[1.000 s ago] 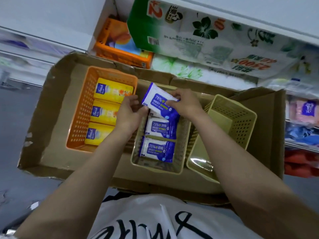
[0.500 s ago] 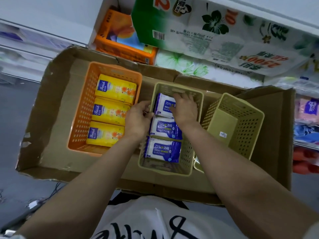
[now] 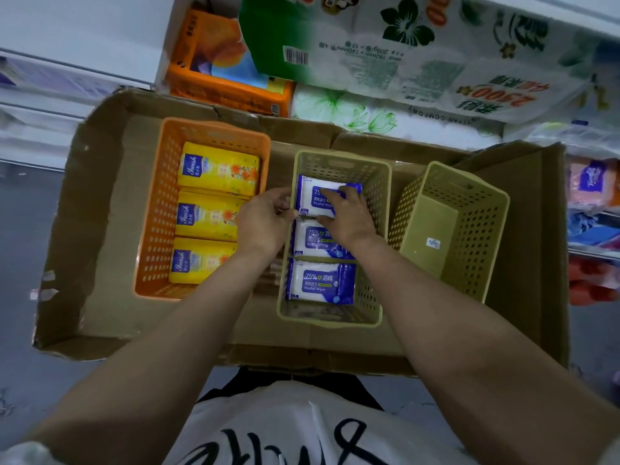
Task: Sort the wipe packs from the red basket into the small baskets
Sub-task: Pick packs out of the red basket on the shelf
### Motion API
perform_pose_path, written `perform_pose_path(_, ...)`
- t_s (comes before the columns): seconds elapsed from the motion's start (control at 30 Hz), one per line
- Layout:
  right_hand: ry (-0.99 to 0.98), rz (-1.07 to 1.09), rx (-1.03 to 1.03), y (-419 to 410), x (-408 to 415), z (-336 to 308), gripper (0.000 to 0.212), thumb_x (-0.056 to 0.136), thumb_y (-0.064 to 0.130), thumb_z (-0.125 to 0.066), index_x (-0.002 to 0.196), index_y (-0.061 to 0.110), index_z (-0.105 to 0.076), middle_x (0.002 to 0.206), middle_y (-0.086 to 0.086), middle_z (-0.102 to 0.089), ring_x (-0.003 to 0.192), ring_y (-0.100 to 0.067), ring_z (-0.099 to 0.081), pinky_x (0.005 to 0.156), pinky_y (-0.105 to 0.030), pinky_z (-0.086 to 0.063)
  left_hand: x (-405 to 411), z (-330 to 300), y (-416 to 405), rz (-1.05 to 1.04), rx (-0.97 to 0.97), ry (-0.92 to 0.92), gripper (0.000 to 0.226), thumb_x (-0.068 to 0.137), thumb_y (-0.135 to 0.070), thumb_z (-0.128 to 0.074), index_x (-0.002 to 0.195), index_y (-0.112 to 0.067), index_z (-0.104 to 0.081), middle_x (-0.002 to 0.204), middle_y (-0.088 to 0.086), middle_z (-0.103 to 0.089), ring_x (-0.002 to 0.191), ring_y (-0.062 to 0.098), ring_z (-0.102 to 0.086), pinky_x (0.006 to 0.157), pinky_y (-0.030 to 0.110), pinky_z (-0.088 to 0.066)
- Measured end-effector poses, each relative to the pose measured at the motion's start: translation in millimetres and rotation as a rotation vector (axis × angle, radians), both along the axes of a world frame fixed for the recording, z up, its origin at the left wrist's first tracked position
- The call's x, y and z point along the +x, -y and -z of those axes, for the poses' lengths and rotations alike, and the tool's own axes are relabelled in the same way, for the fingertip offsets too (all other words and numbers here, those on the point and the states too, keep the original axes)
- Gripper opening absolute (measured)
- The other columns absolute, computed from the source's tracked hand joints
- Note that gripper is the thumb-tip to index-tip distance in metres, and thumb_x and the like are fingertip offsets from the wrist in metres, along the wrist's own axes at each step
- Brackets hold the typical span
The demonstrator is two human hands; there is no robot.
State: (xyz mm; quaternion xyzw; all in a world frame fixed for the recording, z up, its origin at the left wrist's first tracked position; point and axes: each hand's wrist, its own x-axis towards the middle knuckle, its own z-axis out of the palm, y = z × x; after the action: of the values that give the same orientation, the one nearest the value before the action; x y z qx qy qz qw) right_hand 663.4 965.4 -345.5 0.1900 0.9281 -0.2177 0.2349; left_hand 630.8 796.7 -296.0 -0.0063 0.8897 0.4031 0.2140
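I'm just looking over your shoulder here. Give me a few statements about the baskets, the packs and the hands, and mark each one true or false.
1. The orange basket holds three yellow packs. True.
2. The middle green basket holds yellow packs. False: it holds three blue-and-white alcohol wipe packs.
3. The tilted green basket on the right has packs in it. False: no packs show inside it.
4. The right hand lies on the far blue pack. True.
5. The left hand rests inside the orange basket. False: it is at the middle basket's left rim.
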Motion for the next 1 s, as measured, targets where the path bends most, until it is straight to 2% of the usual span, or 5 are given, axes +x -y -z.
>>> perform_pose_path(0.13,0.036,0.014,-0.052,-6,-1,-11,0.063,0.095,0.039,-0.06,0.151,0.024,-0.036,0.158,-0.01,-0.028,0.144,-0.029,-0.028,0.118,-0.039,-0.027,1,-1,1,0.029,-0.005,-0.01,0.038,0.087,-0.02,-0.071,0.124,-0.025,-0.065,0.103,-0.006,-0.071,0.092,0.007,-0.062,0.059,0.001,-0.03)
perform_pose_path(0.3,-0.025,-0.014,-0.001,-18,-3,-61,0.049,0.095,0.035,-0.061,0.139,0.015,-0.054,0.141,-0.013,-0.053,0.129,-0.029,-0.049,0.102,-0.035,-0.042,-2,-21,1,0.129,-0.024,0.07,0.054,0.088,-0.019,-0.071,0.138,-0.012,-0.052,0.132,0.007,-0.063,0.118,0.022,-0.06,0.089,0.026,-0.044)
perform_pose_path(0.4,-0.067,-0.072,0.037,-22,-5,-112,0.044,0.094,0.033,-0.061,0.135,0.017,-0.059,0.137,-0.01,-0.059,0.124,-0.028,-0.055,0.097,-0.032,-0.045,-7,-58,13,0.167,-0.062,-0.062,0.053,0.087,-0.023,-0.073,0.135,-0.01,-0.055,0.132,0.01,-0.062,0.119,0.026,-0.059,0.097,0.033,-0.046)
perform_pose_path(0.67,-0.593,-0.302,0.089,12,36,-254,0.043,0.096,0.035,-0.058,0.136,0.019,-0.056,0.139,-0.005,-0.057,0.128,-0.025,-0.05,0.104,-0.037,-0.039,50,-176,105,0.122,-0.161,-0.627,0.042,0.087,-0.023,-0.072,0.127,-0.013,-0.062,0.125,0.011,-0.062,0.12,0.031,-0.055,0.102,0.039,-0.043)
perform_pose_path(1.0,-0.768,-0.475,-0.021,170,79,-273,0.047,0.095,0.037,-0.061,0.139,0.024,-0.054,0.147,0.0,-0.048,0.138,-0.018,-0.038,0.111,-0.03,-0.028,121,-186,277,-0.085,-0.261,-0.64,0.045,0.086,-0.027,-0.073,0.129,-0.02,-0.062,0.132,0.005,-0.058,0.122,0.026,-0.052,0.102,0.037,-0.041)
